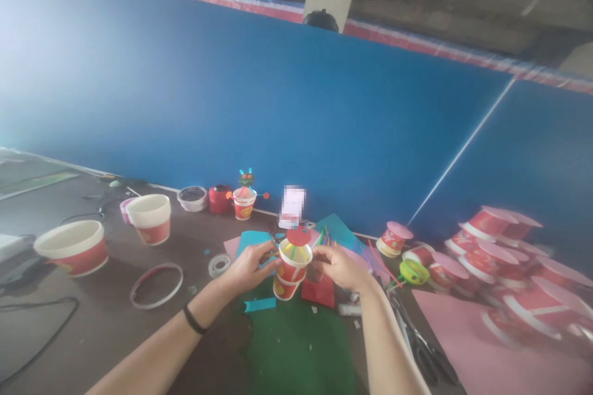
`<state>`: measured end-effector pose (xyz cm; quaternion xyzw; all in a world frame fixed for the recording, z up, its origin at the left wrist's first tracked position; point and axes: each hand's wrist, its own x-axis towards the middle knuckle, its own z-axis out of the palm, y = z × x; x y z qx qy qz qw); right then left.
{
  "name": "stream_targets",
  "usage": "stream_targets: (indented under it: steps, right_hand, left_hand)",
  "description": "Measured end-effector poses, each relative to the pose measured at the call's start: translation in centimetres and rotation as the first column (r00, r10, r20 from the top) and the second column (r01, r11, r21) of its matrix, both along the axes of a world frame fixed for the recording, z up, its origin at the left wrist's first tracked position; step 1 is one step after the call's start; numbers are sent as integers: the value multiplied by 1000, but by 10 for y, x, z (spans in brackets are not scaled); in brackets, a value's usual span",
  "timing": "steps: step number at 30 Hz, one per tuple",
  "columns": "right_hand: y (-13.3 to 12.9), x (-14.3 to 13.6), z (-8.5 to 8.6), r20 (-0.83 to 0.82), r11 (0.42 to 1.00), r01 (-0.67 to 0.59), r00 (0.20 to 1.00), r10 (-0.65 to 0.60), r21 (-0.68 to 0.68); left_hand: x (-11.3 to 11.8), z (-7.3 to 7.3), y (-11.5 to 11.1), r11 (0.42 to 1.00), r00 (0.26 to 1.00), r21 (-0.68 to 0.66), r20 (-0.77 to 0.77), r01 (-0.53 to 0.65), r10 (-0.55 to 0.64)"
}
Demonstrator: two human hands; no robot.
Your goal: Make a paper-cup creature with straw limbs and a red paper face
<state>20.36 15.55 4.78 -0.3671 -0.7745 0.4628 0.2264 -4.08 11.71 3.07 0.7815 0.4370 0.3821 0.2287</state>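
Observation:
A red and white paper cup (293,262) stands upright in the middle, with a similar red cup part (283,287) beneath it. Colored sticks and a red round piece (299,236) rise from its opening. My left hand (252,266) is at the cup's left side, thumb and fingers closed in on the rim. On the other side my right hand (340,265) has its bent fingers at the rim too. Green paper (303,352) lies below the cup, and a red square (318,293) is beside it.
Larger cups (151,231) and a white ring (156,287) are at left. A decorated cup figure (244,202) stands behind. Red cups with pink lids (495,253) pile up at right, near black scissors (428,355) and pink paper (463,327). A blue partition (278,99) closes the back.

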Motion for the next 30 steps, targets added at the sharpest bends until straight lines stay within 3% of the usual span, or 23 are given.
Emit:
stream_targets:
  steps: [12, 16, 19, 23, 30]
  right_hand:
    - [-6, 1, 14, 161, 980, 36, 985, -69, 197]
    - [-9, 1, 19, 191, 979, 51, 977, -90, 200]
    - [-10, 1, 20, 242, 966, 85, 959, -146, 245]
    - [-11, -1, 22, 278, 957, 81, 947, -160, 277]
    - [-13, -1, 25, 304, 955, 99, 934, -186, 280]
  left_hand:
    - [-2, -9, 1, 997, 998, 60, -52, -40, 43]
    - [-2, -11, -1, 999, 994, -9, 106, -30, 31]
    - [-4, -10, 0, 995, 964, -67, 257, 81, -61]
    - [-9, -13, 4, 979, 936, -117, 331, 166, -119]
    - [-15, -11, 6, 990, 981, -72, 162, 123, -110]
